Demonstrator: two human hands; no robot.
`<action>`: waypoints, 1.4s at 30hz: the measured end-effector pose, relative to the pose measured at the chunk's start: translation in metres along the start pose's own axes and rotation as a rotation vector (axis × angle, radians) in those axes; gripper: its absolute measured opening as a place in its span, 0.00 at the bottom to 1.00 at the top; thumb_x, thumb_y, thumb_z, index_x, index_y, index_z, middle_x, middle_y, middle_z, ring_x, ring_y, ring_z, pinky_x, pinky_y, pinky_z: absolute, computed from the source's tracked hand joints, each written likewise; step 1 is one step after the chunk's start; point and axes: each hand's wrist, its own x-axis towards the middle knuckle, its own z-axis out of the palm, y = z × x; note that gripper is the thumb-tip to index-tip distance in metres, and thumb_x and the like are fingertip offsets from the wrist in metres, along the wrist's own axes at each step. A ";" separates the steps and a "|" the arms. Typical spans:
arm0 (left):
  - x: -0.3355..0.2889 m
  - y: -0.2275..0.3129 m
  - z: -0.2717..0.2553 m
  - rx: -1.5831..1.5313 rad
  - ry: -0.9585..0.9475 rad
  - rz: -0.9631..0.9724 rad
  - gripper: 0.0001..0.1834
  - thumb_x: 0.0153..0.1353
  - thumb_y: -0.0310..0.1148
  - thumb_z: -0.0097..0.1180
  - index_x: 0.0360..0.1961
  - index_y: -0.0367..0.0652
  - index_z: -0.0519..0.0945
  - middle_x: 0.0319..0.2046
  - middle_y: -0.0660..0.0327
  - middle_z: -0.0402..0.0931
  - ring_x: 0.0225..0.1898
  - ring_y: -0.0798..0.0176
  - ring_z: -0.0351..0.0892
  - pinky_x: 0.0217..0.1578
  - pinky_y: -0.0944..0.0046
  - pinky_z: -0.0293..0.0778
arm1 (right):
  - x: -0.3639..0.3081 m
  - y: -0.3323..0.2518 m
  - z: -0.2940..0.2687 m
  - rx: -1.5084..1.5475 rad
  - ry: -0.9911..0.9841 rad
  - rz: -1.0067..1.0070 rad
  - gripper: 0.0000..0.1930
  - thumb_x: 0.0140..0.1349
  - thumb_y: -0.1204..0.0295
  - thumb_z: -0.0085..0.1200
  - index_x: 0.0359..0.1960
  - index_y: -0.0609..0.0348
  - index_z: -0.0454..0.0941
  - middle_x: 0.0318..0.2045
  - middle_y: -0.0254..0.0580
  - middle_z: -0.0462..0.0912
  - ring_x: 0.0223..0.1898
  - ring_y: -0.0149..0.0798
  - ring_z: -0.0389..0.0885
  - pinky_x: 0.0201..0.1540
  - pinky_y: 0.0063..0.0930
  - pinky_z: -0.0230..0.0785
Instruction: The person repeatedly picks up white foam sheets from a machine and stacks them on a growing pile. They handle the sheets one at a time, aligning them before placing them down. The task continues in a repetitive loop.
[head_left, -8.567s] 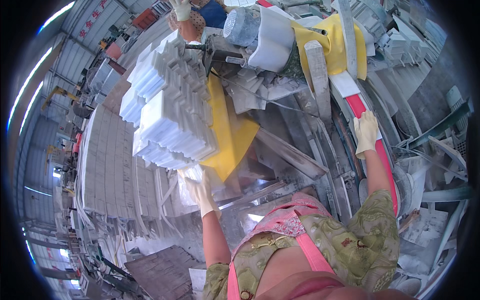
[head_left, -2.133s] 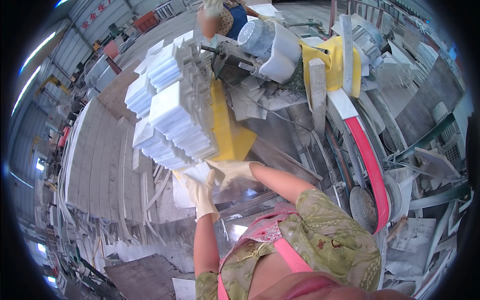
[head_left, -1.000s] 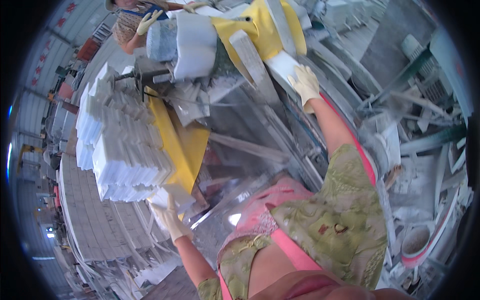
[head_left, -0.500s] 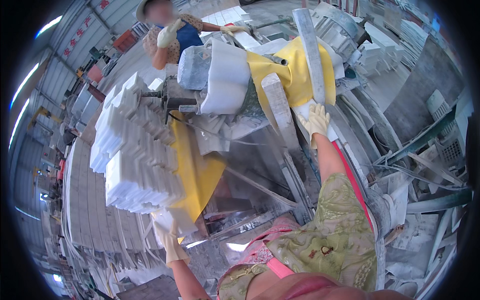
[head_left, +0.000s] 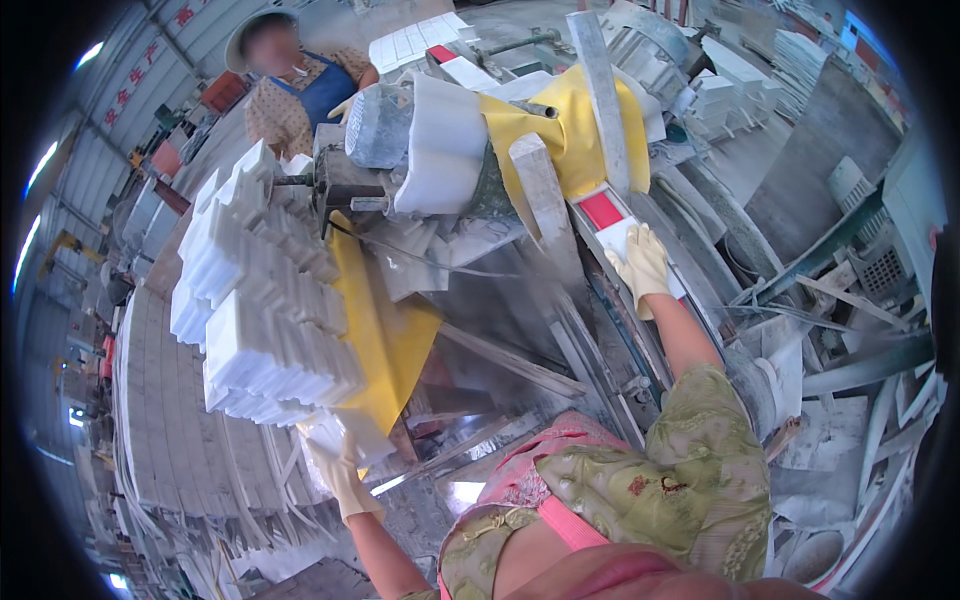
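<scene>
My left hand (head_left: 338, 462), in a pale rubber glove, is closed on a white stone tile (head_left: 366, 434) at the near end of a tall stack of white tiles (head_left: 262, 345). My gloved right hand (head_left: 643, 268) lies with its fingers stretched over a white tile (head_left: 617, 236) on a narrow red conveyor belt (head_left: 602, 209). That belt runs beneath a yellow sheet (head_left: 570, 125) draped over a machine. The right palm and sleeve hide part of the belt.
A dusty motor (head_left: 380, 127) with white padding stands between the stack and the belt. Two stone bars (head_left: 597, 100) lean on the yellow sheet. Across the machine stands a co-worker (head_left: 305, 85) in a blue apron. Grey slabs and scrap strips (head_left: 860, 310) crowd the right side.
My right hand has come back toward me along the belt, and bare red belt shows beyond its tile. The co-worker has lowered a raised hand and drawn the other off the far belt.
</scene>
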 end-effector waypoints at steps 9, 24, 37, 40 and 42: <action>0.003 -0.015 0.010 -0.125 -0.030 -0.046 0.62 0.51 0.55 0.72 0.76 0.31 0.52 0.71 0.38 0.60 0.73 0.42 0.60 0.70 0.52 0.57 | -0.088 0.035 -0.036 -0.024 -0.076 0.026 0.39 0.62 0.48 0.58 0.65 0.68 0.68 0.66 0.64 0.69 0.67 0.57 0.69 0.71 0.43 0.58; -0.009 0.012 -0.001 -0.073 -0.050 -0.035 0.60 0.52 0.50 0.73 0.76 0.32 0.51 0.73 0.39 0.57 0.74 0.44 0.57 0.72 0.54 0.54 | -0.194 0.074 -0.125 -0.053 -0.429 -0.152 0.56 0.46 0.64 0.72 0.77 0.52 0.52 0.76 0.54 0.56 0.77 0.55 0.52 0.75 0.55 0.46; 0.004 -0.011 0.012 -0.127 -0.013 -0.003 0.60 0.51 0.50 0.74 0.75 0.33 0.52 0.71 0.39 0.60 0.71 0.41 0.61 0.70 0.53 0.58 | -0.201 0.087 -0.135 0.315 -0.554 -0.140 0.50 0.44 0.68 0.71 0.73 0.55 0.61 0.74 0.54 0.59 0.76 0.54 0.53 0.74 0.46 0.52; 0.003 -0.008 0.009 -0.159 0.004 0.059 0.60 0.50 0.50 0.75 0.75 0.34 0.53 0.71 0.39 0.61 0.71 0.41 0.63 0.69 0.53 0.59 | -0.206 0.085 -0.139 0.130 -0.543 -0.227 0.50 0.47 0.68 0.71 0.74 0.53 0.58 0.75 0.50 0.56 0.77 0.52 0.49 0.76 0.50 0.46; 0.000 -0.002 0.009 -0.209 -0.011 0.027 0.60 0.50 0.50 0.75 0.75 0.34 0.53 0.71 0.40 0.61 0.71 0.42 0.63 0.69 0.53 0.60 | -0.213 0.077 -0.137 -0.073 -0.529 -0.219 0.49 0.51 0.67 0.69 0.76 0.52 0.55 0.76 0.46 0.55 0.78 0.51 0.49 0.77 0.52 0.42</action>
